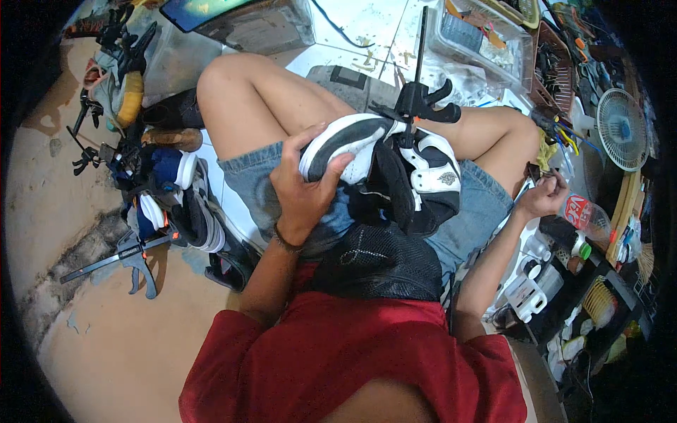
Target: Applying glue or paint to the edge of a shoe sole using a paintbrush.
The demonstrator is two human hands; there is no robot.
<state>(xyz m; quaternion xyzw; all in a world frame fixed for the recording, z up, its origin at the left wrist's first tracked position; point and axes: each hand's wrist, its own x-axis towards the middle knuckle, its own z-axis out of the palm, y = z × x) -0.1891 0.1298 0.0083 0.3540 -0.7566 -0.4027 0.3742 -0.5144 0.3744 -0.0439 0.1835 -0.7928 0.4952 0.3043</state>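
My left hand (303, 180) grips the toe end of a black and white sneaker (345, 144) above my lap, thumb on one side and fingers on the other. A black bar clamp (422, 102) is fixed to the shoe, its bar pointing up and away from me. The sneaker's black tongue and white ankle collar (436, 169) face right. Out to the right, my right hand (541, 196) is closed with its fingertips pinched together, beside a clear plastic bottle with a red label (582, 211). What the fingertips hold, if anything, is too small to name.
On the left, several shoes (180, 169) are piled with clamps, and another bar clamp (134, 257) sticks out. Clear plastic bins (486, 53) and a tool basket (553, 70) stand at the far right. A small fan (620, 130) and a white jug (525, 296) are on the right.
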